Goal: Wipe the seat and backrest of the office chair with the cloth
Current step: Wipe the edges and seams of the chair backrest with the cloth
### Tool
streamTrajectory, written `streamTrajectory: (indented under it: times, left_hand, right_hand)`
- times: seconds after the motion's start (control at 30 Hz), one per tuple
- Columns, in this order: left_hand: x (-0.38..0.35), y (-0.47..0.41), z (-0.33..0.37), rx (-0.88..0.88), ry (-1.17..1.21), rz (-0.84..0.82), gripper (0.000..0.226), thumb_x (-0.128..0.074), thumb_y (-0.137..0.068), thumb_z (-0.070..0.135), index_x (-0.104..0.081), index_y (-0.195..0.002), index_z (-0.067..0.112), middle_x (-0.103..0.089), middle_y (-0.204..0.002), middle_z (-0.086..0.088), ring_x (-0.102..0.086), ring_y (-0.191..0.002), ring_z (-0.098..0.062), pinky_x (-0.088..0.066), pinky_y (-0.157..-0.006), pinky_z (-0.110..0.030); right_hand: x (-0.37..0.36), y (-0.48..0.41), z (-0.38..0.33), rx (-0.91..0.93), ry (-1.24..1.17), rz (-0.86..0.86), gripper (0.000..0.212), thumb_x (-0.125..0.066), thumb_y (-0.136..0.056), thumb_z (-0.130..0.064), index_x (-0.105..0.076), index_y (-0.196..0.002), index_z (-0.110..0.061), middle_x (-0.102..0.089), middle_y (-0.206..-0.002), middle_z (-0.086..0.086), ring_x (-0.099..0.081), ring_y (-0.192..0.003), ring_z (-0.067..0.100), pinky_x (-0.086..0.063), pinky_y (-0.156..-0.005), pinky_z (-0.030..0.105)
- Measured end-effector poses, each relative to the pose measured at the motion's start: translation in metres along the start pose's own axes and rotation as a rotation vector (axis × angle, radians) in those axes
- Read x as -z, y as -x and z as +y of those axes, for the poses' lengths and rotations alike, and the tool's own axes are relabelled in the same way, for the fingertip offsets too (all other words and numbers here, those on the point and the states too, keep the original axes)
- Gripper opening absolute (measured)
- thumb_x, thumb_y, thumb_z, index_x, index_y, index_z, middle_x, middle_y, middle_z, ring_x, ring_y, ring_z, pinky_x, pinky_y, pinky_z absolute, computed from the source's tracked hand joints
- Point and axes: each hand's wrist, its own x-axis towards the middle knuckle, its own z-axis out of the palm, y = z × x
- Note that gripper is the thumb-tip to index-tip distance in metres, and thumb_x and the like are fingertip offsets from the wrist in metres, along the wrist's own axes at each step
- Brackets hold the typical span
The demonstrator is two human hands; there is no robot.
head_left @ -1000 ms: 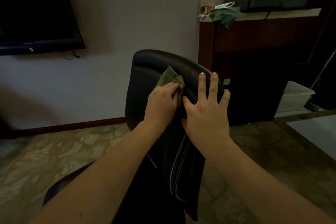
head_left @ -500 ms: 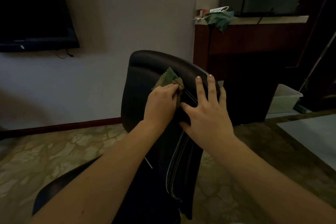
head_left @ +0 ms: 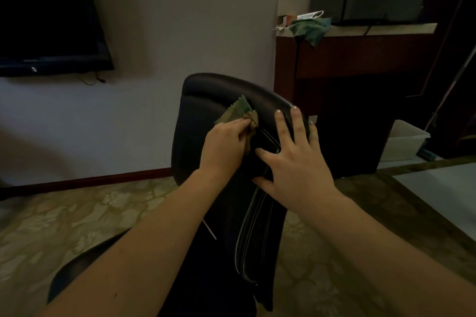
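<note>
A black office chair stands in the middle of the head view, its backrest upright and its seat low at the left, partly hidden by my arms. My left hand presses a small green cloth with zigzag edges against the upper backrest. My right hand lies flat with spread fingers on the backrest's right edge, beside the piped seam, touching the chair and holding nothing.
A dark television hangs on the wall at the left. A dark wooden cabinet stands behind the chair, with a second green cloth draped over its top. A white bin sits on the floor at the right. Patterned carpet surrounds the chair.
Both hands stay on the backrest in nearly the same place. The view has shifted slightly, and my right hand has slid a little lower along the edge.
</note>
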Motion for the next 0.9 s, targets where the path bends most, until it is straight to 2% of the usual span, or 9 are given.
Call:
streamTrajectory:
  times: [0.13, 0.23, 0.4, 0.53, 0.63, 0.7, 0.8, 0.9]
  left_hand:
    - [-0.004, 0.003, 0.004, 0.03, 0.035, 0.015, 0.03, -0.056, -0.102, 0.015, -0.067, -0.129, 0.014, -0.071, -0.127, -0.002, -0.065, -0.117, -0.017, -0.043, -0.109, -0.031]
    - [-0.009, 0.012, 0.009, 0.038, 0.058, 0.023, 0.031, -0.056, -0.102, 0.016, -0.066, -0.13, 0.015, -0.07, -0.128, -0.002, -0.065, -0.117, -0.017, -0.049, -0.107, -0.039]
    - [-0.006, 0.022, 0.013, 0.005, 0.073, 0.016, 0.031, -0.058, -0.1, 0.016, -0.067, -0.13, 0.016, -0.07, -0.128, -0.002, -0.065, -0.115, -0.018, -0.048, -0.105, -0.034]
    - [0.0, 0.021, 0.009, -0.07, 0.05, -0.026, 0.029, -0.062, -0.098, 0.014, -0.07, -0.126, 0.014, -0.074, -0.119, -0.002, -0.068, -0.105, -0.019, -0.047, -0.096, -0.027]
    - [0.005, 0.013, 0.004, -0.096, 0.036, -0.042, 0.028, -0.061, -0.099, 0.015, -0.07, -0.126, 0.015, -0.073, -0.121, -0.001, -0.068, -0.111, -0.016, -0.05, -0.103, -0.034]
    - [0.006, 0.007, 0.005, -0.058, 0.05, -0.043, 0.028, -0.06, -0.1, 0.016, -0.07, -0.127, 0.016, -0.073, -0.122, 0.0, -0.067, -0.113, -0.015, -0.051, -0.104, -0.038]
    - [0.001, 0.004, 0.014, 0.057, 0.097, -0.018, 0.028, -0.056, -0.102, 0.018, -0.069, -0.127, 0.017, -0.073, -0.121, 0.0, -0.066, -0.112, -0.014, -0.05, -0.105, -0.037]
    - [-0.003, 0.01, 0.022, 0.05, 0.123, 0.007, 0.027, -0.056, -0.101, 0.016, -0.071, -0.124, 0.016, -0.074, -0.115, 0.0, -0.066, -0.106, -0.013, -0.051, -0.101, -0.035]
  right_hand:
    - [-0.003, 0.004, 0.002, 0.0, 0.001, 0.014, 0.059, -0.047, -0.09, -0.068, -0.049, -0.141, -0.039, 0.017, -0.163, 0.023, 0.024, -0.147, 0.047, 0.003, -0.118, 0.066]
    - [-0.014, 0.012, -0.004, -0.027, -0.042, 0.058, 0.062, -0.052, -0.087, -0.068, -0.053, -0.14, -0.036, 0.013, -0.164, 0.022, 0.022, -0.149, 0.043, -0.001, -0.12, 0.064]
    - [-0.032, 0.016, -0.013, -0.101, -0.125, 0.192, 0.054, -0.066, -0.082, -0.059, -0.067, -0.127, -0.03, -0.002, -0.164, 0.024, 0.007, -0.152, 0.041, -0.013, -0.12, 0.061]
    - [-0.036, 0.019, -0.017, -0.158, -0.167, 0.257, 0.049, -0.067, -0.084, -0.054, -0.069, -0.124, -0.027, 0.003, -0.164, 0.025, 0.009, -0.152, 0.041, -0.013, -0.121, 0.061]
    - [-0.037, 0.021, -0.015, -0.167, -0.159, 0.26, 0.051, -0.063, -0.084, -0.057, -0.067, -0.127, -0.03, 0.003, -0.164, 0.025, 0.009, -0.152, 0.041, -0.014, -0.119, 0.063]
    - [-0.034, 0.019, -0.016, -0.18, -0.14, 0.235, 0.053, -0.061, -0.084, -0.061, -0.065, -0.129, -0.032, 0.004, -0.164, 0.024, 0.01, -0.152, 0.04, -0.016, -0.118, 0.064]
    - [-0.028, 0.011, -0.016, -0.179, -0.13, 0.145, 0.054, -0.055, -0.088, -0.063, -0.061, -0.134, -0.034, 0.016, -0.162, 0.023, 0.018, -0.151, 0.04, -0.015, -0.12, 0.06]
    - [-0.03, 0.009, -0.013, -0.157, -0.134, 0.138, 0.049, -0.058, -0.088, -0.06, -0.064, -0.129, -0.033, 0.019, -0.161, 0.023, 0.019, -0.15, 0.041, -0.014, -0.122, 0.055]
